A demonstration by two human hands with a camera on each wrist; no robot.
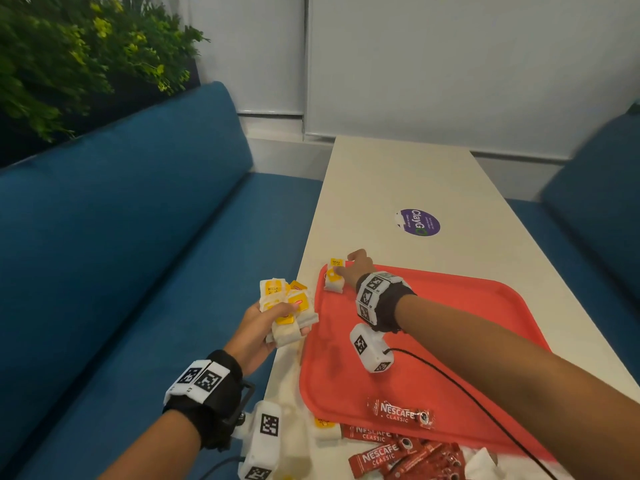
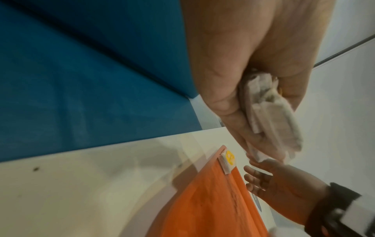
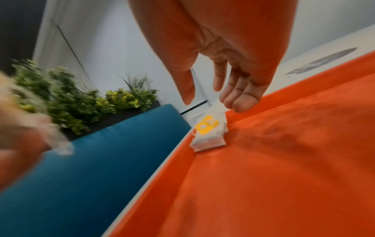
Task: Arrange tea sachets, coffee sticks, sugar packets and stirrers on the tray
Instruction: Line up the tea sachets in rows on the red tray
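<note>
White table (image 1: pixel 398 174) bears red tray (image 1: pixel 433 323); left hand (image 1: pixel 256 330) grips tea sachets (image 1: pixel 287 310).

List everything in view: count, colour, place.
tray: one, red, on the table's near end
tea bags on tray: about two, white with yellow tags, far left corner
bunch of tea bags: several, white and yellow, in left hand
coffee sticks: several, red, one on tray's near rim, the others on the table
table: one, cream
sticker: one, purple, mid-table
sofas: two, blue, either side
plant: green, far left
left hand: grips bunch
right hand: fingers relaxed, at tray's tea bags
</note>
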